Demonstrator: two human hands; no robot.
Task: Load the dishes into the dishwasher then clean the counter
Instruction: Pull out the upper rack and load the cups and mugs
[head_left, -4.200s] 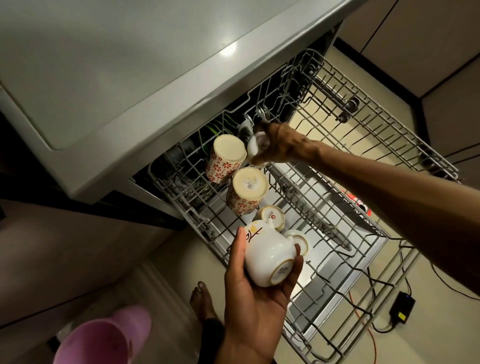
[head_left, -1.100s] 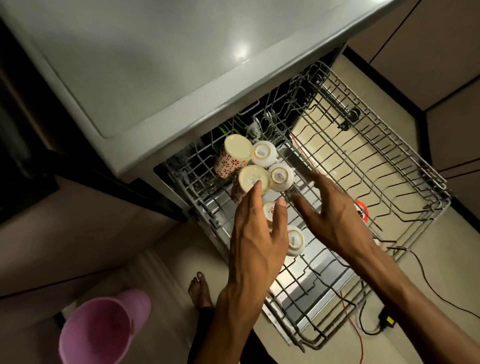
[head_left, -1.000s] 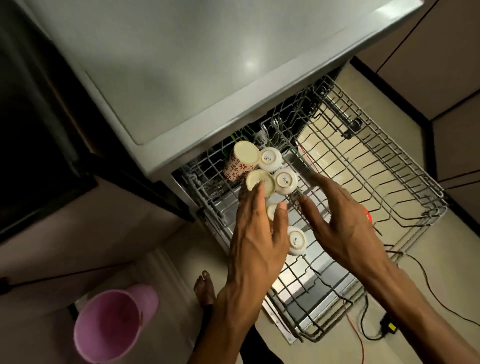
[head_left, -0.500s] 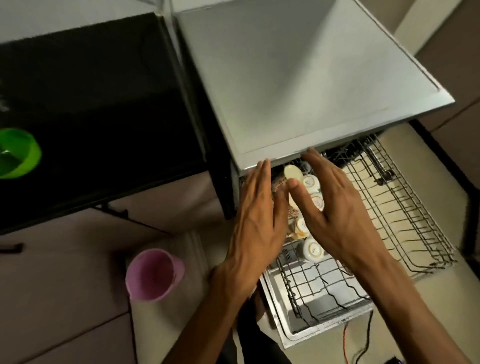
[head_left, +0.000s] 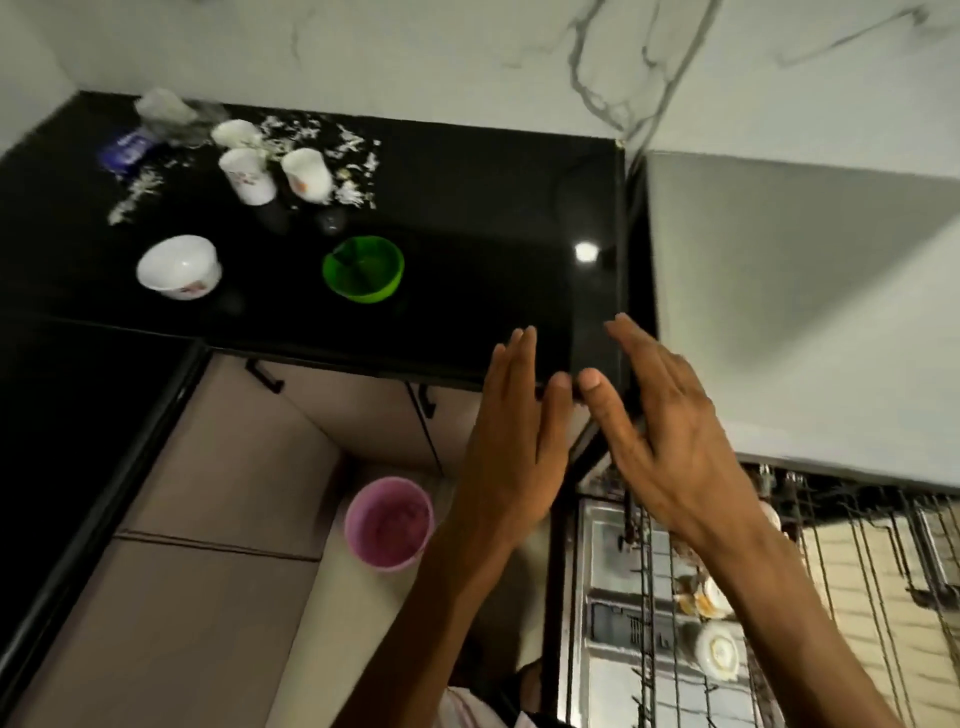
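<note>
**Next Pickup: Dishes Lie at 10 to 11 O'Clock from Both Hands**

Our left hand (head_left: 506, 447) and right hand (head_left: 670, 441) are both raised with fingers straight and loosely spread, holding nothing. Their thumbs sit just apart, over the near edge of the black counter (head_left: 467, 270).

From the fingertips, the remaining dishes lie up and to the left. The green bowl (head_left: 363, 267) is nearest, at about 10 o'clock from the left hand. The white bowl (head_left: 179, 266) sits farther out at 9 to 10 o'clock. Three white cups (head_left: 272, 161) stand at the far corner, at about 11 o'clock, among scattered white scraps (head_left: 317, 135).

We judge the left hand the nearer one for every item. The rack (head_left: 779, 597), holding loaded cups (head_left: 719, 649), lies at 5 o'clock, below the right wrist.
</note>
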